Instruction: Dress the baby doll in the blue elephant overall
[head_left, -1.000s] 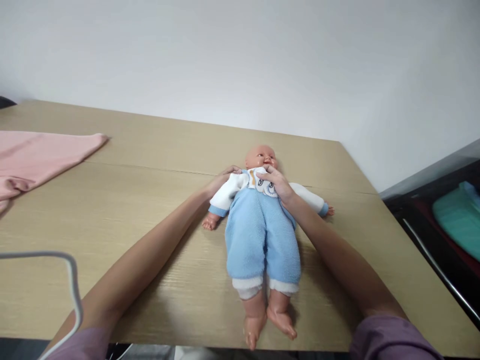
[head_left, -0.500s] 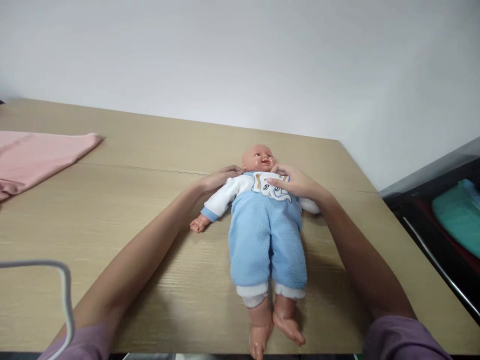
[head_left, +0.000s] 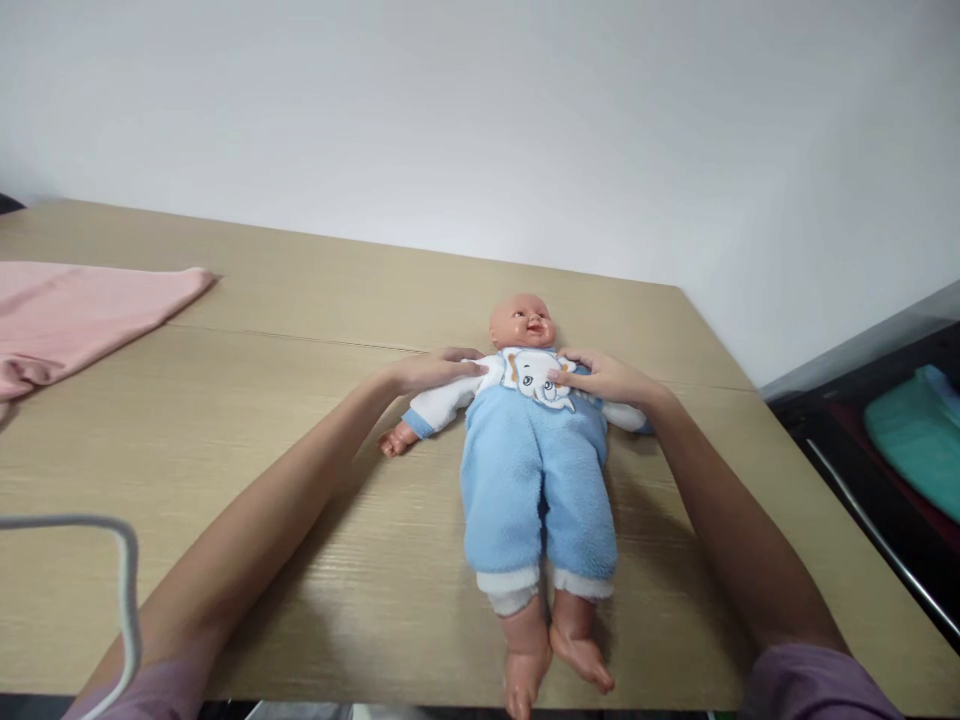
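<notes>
A baby doll (head_left: 540,450) lies on its back on the table, head at the far side and bare feet toward me. It wears a fluffy light-blue and white outfit with an elephant face on the chest. My left hand (head_left: 439,371) is at the shoulder on the left, thumb on the white sleeve and fingers behind it. At the other shoulder, my right hand (head_left: 611,378) grips the outfit, its thumb on the chest beside the elephant and its fingers near the neckline. Some of the fingertips are hidden.
A pink cloth (head_left: 90,315) lies at the left on the wooden table (head_left: 300,290). A white cable (head_left: 127,590) curves across the lower left. Beyond the table's right edge is a black case or bag (head_left: 817,420) with teal cloth (head_left: 915,435). A pale wall stands behind.
Both hands have come slightly down from the neck to the shoulders. The left thumb now shows on the sleeve, and the right fingers have left the doll's cheek.
</notes>
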